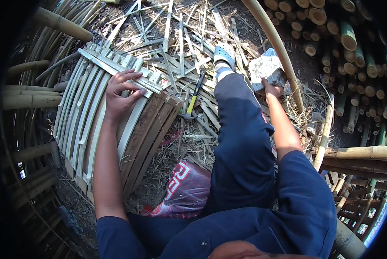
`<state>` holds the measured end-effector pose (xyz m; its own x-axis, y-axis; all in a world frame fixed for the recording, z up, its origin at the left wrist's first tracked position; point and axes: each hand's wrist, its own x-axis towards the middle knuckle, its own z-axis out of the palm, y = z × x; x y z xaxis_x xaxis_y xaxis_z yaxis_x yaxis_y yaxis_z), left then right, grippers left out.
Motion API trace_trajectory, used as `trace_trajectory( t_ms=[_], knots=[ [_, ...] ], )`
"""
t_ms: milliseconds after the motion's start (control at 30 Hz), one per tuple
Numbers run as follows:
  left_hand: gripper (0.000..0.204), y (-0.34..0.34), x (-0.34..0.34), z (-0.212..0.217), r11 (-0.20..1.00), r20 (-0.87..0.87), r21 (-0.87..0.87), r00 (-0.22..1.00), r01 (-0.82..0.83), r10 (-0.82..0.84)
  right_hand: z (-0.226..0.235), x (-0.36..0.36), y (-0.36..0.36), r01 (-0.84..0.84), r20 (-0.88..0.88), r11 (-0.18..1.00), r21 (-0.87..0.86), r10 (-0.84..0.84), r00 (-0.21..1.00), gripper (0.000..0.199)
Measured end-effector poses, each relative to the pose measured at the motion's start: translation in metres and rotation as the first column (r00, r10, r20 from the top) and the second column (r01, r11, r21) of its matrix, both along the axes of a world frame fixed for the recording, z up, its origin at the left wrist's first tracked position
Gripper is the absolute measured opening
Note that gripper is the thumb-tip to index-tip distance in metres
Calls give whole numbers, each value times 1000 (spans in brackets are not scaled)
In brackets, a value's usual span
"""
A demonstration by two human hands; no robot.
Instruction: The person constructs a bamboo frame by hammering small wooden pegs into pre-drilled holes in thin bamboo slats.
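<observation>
At the left lies a slatted frame (87, 108) of pale bamboo strips over brown wooden boards. My left hand (123, 91) is at its upper end, fingers curled onto a flat bamboo slat (100, 64) laid across the strips, thumb by the slat's near edge. Over on the right, my right hand (273, 89) grips the lower edge of a rough whitish block (264, 68), its fingers partly hidden beneath. Between the hands, a hammer (193, 100) with a yellow and black handle rests on the scraps, head toward me.
Split bamboo scraps (181, 47) litter the ground ahead. My outstretched leg (241, 129), in a blue clog (224, 54), lies between frame and block. A curved bamboo pole (284, 56) stands beside the block; stacked bamboo poles (353, 64) fill the right. A printed sack (184, 190) lies near me.
</observation>
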<state>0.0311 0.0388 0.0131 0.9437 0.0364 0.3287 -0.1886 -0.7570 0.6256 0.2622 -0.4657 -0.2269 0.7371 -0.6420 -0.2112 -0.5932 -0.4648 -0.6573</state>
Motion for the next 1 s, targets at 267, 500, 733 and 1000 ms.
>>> trace_trajectory(
  t_ms=[267, 500, 733, 1000],
  knots=[
    [12, 4, -5, -2, 999, -16, 5, 999, -34, 34, 3, -1, 46, -103, 43, 981, -167, 111, 993, 107],
    [13, 3, -6, -1, 999, -23, 15, 999, -46, 46, 71, 22, 106, -565, -91, 438, -700, 729, 678, 100],
    [18, 3, -8, -3, 997, 35, 37, 998, -61, 60, 175, 69, 162, -732, -174, 277, -623, 863, 475, 64],
    [19, 1, 2, -3, 1000, 57, 6, 998, -24, 23, 169, 118, 248, -856, -177, 365, -366, 876, 449, 79]
  ],
)
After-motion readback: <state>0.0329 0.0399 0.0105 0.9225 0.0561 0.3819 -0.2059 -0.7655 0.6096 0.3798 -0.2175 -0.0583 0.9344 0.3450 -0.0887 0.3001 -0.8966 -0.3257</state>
